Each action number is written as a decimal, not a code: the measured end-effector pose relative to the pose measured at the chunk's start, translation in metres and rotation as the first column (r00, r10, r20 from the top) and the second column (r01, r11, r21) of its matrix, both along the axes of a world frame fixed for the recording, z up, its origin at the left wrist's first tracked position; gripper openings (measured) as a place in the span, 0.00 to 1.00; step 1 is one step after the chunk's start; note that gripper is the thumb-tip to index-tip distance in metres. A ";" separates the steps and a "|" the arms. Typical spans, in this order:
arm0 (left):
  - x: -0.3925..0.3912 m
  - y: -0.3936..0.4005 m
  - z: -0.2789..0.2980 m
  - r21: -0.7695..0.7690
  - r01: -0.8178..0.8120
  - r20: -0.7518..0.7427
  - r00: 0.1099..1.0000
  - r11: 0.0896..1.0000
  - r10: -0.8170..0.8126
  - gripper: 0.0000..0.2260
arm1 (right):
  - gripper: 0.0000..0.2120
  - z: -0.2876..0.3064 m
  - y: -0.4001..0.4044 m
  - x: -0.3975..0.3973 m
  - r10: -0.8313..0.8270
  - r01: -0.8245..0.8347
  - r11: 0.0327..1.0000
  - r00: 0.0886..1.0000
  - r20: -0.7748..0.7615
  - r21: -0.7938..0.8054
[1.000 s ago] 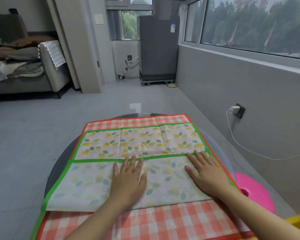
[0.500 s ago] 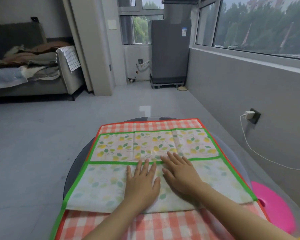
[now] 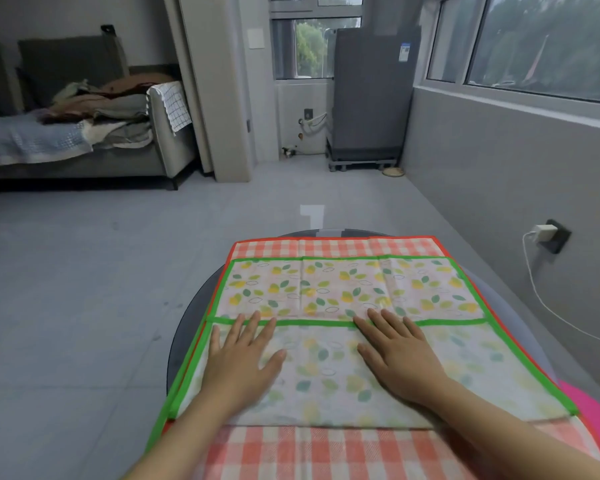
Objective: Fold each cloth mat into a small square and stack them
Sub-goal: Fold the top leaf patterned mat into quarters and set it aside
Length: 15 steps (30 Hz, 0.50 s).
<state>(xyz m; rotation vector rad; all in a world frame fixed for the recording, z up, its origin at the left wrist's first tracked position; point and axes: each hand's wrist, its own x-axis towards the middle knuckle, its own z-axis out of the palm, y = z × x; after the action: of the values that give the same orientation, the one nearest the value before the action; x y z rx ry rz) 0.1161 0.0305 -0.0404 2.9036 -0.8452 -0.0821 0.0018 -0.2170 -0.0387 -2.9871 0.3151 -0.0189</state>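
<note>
Head view: leaf-print mat with green border lies in the lower centre of the frame, its near half folded up over itself so the pale reverse side faces up; the folded edge runs across the frame along a green band. Beneath it lies a red-checked mat, showing as a strip beyond the far edge and a wider area at the bottom of the frame. Both rest on a round dark worktop.

Left hand lies flat, palm down, fingers spread, on the left part of the folded flap, fingertips reaching the green band. Right hand lies flat likewise on the flap right of centre, fingertips just past the band. Neither grip closes on anything; both press on the cloth from above.

Pink round object shows at the lower right, partly hidden by the worktop. Sofa piled with cloths stands at the upper left.
</note>
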 end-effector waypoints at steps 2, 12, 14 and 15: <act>-0.001 -0.003 0.002 -0.010 0.000 -0.005 1.000 1.000 0.000 0.40 | 0.39 0.005 0.002 0.001 -0.001 0.000 1.000 1.000 -0.014 -0.020; 0.043 -0.070 0.040 -0.216 0.013 0.016 1.000 0.976 -0.010 0.17 | 0.20 0.040 -0.032 0.070 -0.014 0.029 0.994 0.989 0.150 -0.102; 0.063 -0.091 0.043 -0.226 0.020 0.020 1.000 0.974 -0.016 0.16 | 0.19 0.040 -0.046 0.092 -0.050 0.063 0.995 0.986 0.158 -0.074; 0.073 -0.101 0.043 -0.232 0.020 0.010 1.000 0.972 -0.019 0.16 | 0.18 0.039 -0.053 0.102 -0.068 0.079 0.995 0.983 0.169 -0.058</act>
<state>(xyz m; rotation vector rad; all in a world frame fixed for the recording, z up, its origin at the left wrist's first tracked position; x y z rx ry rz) 0.1892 -0.0708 0.0023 2.6789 -0.8241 0.0248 0.1037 -0.2700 0.0004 -3.0090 0.4119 -0.2912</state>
